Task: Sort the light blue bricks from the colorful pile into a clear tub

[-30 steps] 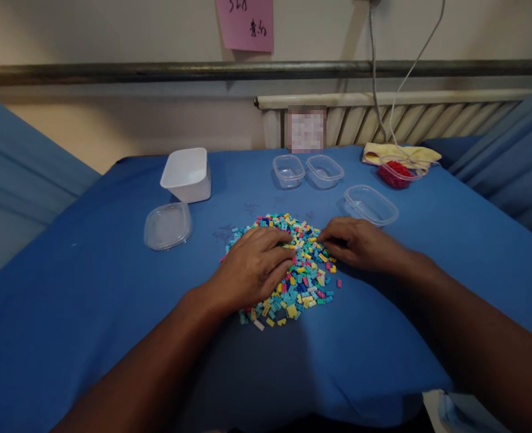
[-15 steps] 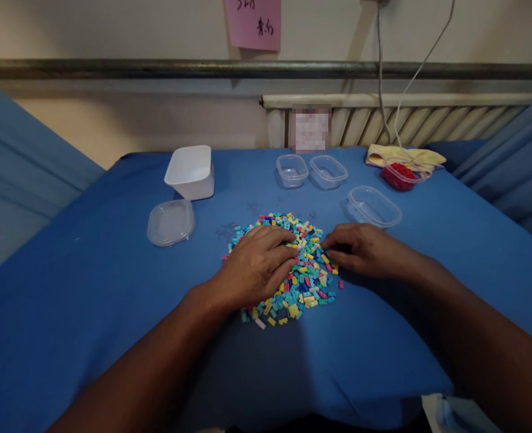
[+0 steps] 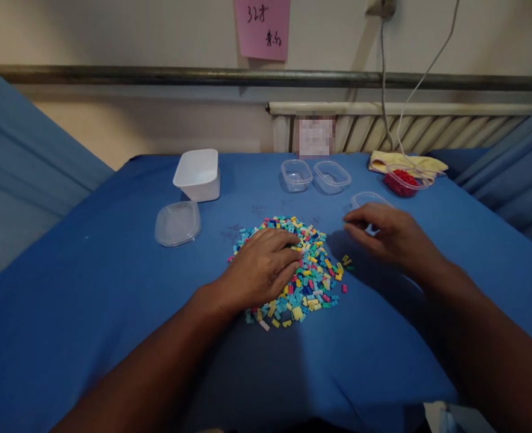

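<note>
Well to the left of the left hand (image 3: 263,264) stood a white box (image 3: 198,177). Under that hand's outstretched fingers lay the pile of bricks (image 3: 311,287); a careless sweep could have scattered it. Just right of the pile, nearer than the right fingers, loose bricks (image 3: 346,261) risked being missed. The right hand (image 3: 392,234) had its fingers curled; whether they pinched a brick, I couldn't tell. A weak pinch might have dropped it, and a low wrist bumped the clear tub (image 3: 364,195) partly hidden behind them.

The bare left hand (image 3: 266,264) lay palm down, fingers loosely bent, the bare left forearm (image 3: 157,349) slanting behind it. To its right, the bare right hand (image 3: 390,237) hung raised, fingers curled toward the thumb, bare right forearm (image 3: 487,319) behind.
</note>
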### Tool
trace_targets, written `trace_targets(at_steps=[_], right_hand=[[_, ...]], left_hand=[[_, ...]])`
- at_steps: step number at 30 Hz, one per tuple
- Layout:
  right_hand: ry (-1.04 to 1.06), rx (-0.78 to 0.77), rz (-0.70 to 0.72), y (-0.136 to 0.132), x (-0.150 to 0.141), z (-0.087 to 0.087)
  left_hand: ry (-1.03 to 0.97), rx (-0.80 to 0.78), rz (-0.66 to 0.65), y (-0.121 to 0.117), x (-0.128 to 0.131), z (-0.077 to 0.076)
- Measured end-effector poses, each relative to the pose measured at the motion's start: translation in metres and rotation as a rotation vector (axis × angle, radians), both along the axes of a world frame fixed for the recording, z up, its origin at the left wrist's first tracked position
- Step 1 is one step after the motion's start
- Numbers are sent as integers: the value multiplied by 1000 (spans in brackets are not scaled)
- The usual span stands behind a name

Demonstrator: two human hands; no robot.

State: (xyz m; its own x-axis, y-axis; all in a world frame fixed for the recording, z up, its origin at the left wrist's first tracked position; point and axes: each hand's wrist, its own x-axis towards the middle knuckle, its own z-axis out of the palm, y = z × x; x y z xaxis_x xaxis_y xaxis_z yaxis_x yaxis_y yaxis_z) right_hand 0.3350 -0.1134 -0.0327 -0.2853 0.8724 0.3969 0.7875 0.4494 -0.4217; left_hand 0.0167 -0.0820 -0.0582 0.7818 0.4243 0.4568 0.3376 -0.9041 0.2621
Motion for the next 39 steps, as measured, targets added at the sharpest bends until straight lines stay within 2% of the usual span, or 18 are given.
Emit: trace_targets(at_steps=[2, 4, 6, 8, 9, 11, 13, 15, 20, 28, 34, 39], right_hand=[[-57, 134, -170, 5, 19, -2], [-141, 188, -292, 11, 36, -8], [-213, 219, -364, 15, 46, -15], [-238, 271, -380, 16, 44, -20], [-228, 297, -348, 16, 39, -21], [-200, 290, -176, 14, 21, -23], [-197, 193, 46, 14, 1, -27], [-217, 81, 148, 15, -16, -34], [-211, -23, 179, 23, -26, -47], [-298, -82, 196, 15, -18, -31], [-369, -98, 193, 12, -22, -27], [-425, -163, 137, 10, -28, -23]], left_hand=[[-3, -5, -1, 0, 0, 0], [-7, -5, -1, 0, 0, -1], [-11, -1, -2, 1, -1, -2], [-11, 3, -6, 1, -1, -2], [-10, 4, -7, 1, -1, -2], [-6, 4, -6, 1, -1, -2], [-5, 1, -1, 1, -1, -3], [-7, 0, 2, 1, -1, -3], [-11, 1, 2, 0, -1, -2], [-10, 16, 5, -1, 1, -1], [0, 13, 5, -1, 1, -1], [5, 7, 8, -1, 0, 0]])
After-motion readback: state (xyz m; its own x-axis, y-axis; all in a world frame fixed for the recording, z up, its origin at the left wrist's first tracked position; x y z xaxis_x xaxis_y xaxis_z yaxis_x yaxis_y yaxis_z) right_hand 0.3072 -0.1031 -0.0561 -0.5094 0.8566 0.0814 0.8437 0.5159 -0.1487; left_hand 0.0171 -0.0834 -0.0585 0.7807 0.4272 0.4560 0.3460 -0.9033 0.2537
